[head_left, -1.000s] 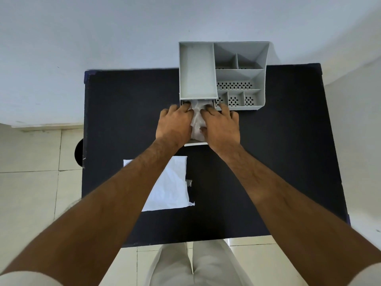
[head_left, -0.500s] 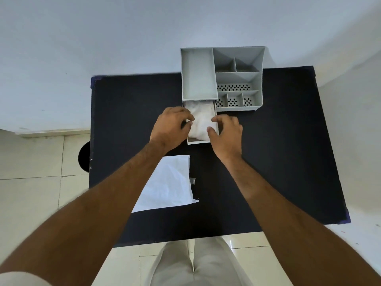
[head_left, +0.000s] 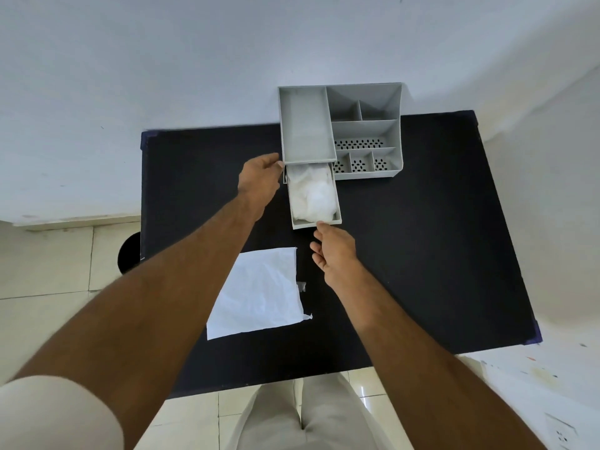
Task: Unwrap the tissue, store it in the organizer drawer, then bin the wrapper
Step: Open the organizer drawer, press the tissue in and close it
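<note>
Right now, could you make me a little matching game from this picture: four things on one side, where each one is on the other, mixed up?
Things:
1. tissue
2. wrapper
3. left hand
4. right hand

Places:
A. flat on the black table, near the front edge
B. at the organizer's left front corner
C. inside the pulled-out drawer
D. just in front of the drawer's front wall

Pairs: 1-C, 2-A, 3-B, 4-D
</note>
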